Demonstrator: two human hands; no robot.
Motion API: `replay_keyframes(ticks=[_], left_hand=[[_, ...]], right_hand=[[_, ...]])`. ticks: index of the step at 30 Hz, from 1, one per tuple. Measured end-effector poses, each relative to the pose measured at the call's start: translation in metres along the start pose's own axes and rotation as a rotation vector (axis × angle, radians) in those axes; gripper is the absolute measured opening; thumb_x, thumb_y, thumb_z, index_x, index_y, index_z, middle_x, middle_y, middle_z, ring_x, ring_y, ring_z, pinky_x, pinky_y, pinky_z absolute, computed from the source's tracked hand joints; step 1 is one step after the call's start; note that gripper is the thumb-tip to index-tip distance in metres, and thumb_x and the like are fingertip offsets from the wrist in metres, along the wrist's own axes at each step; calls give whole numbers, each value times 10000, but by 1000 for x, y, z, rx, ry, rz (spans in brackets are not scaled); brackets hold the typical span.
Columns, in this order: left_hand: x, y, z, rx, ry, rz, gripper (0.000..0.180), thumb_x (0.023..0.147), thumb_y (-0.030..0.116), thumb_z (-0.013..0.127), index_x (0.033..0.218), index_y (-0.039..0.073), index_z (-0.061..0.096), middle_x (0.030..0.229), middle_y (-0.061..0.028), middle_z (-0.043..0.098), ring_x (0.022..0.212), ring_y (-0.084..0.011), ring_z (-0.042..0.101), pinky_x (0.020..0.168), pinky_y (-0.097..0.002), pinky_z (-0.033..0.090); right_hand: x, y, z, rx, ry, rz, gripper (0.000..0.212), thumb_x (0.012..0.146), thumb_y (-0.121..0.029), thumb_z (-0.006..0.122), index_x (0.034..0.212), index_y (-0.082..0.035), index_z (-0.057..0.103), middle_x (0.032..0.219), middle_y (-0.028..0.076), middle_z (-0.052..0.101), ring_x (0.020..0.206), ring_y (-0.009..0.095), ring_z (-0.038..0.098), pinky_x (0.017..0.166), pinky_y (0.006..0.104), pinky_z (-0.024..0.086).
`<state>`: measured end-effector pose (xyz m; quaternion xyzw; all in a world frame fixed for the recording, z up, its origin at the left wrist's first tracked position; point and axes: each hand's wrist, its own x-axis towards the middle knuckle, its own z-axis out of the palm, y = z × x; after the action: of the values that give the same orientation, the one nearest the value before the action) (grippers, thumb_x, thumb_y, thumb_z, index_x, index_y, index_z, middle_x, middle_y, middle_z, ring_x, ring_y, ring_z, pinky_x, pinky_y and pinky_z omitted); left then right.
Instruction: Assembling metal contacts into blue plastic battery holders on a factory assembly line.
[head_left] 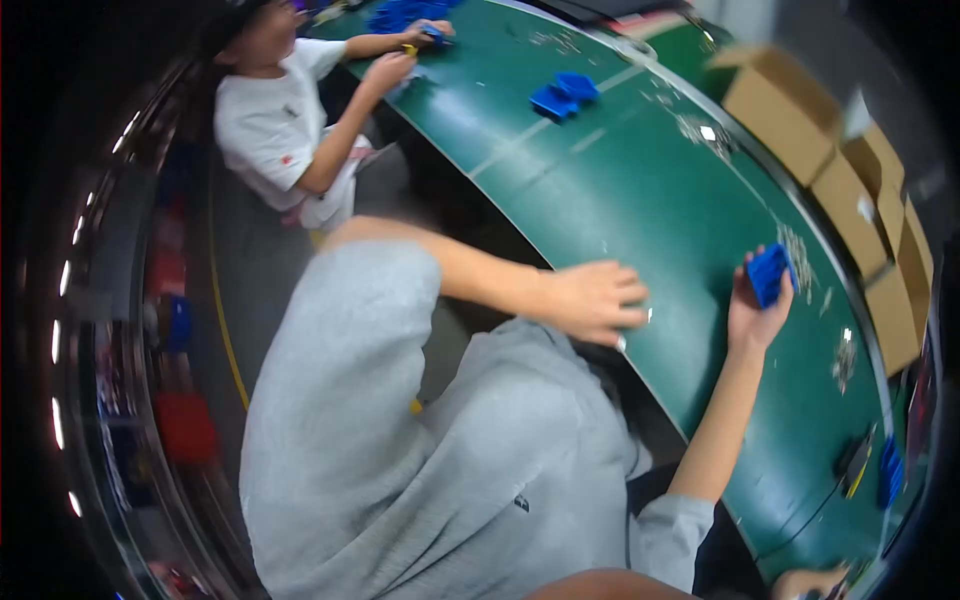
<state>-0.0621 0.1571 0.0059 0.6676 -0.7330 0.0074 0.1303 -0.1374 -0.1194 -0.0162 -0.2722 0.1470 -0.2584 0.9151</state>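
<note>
My right hand (757,322) is closed around a blue plastic part (769,276), held up above the green table (690,240) near its far side. Over the table's near edge is my left hand (597,303), palm down and somewhat blurred, with its fingers apart. Small bright spots show by its thumb and fingertips; whether they are tiny parts or something on the fingers is too blurred to tell. Beyond the right hand, small metal pieces (797,262) lie scattered on the table.
Blue parts (565,97) lie farther up the table. Open cardboard boxes (785,110) line the far edge. At the lower right are a dark tool with a cable (856,458) and another blue part (891,470). A co-worker (285,130) handles a blue part at upper left.
</note>
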Motion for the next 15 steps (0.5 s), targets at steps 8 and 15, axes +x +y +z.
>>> replay_keyframes(ticks=[8, 15], left_hand=[[-29, 5, 14, 3, 260, -13, 377, 749, 261, 729, 1066, 126, 577, 1281, -158, 493, 1202, -360, 449, 910, -454, 418], [-27, 11, 28, -39, 378, -33, 236, 732, 202, 727, 912, 132, 591, 1249, -125, 542, 1205, -344, 479, 970, -486, 410]], right_hand=[[-9, 25, 30, -62, -95, 202, 411, 895, -321, 563, 1182, -32, 518, 1092, 124, 599, 919, 254, 598, 714, 363, 508], [-14, 21, 25, -39, -78, 222, 390, 895, -331, 562, 1182, -70, 527, 1058, 116, 609, 905, 244, 589, 719, 357, 492]])
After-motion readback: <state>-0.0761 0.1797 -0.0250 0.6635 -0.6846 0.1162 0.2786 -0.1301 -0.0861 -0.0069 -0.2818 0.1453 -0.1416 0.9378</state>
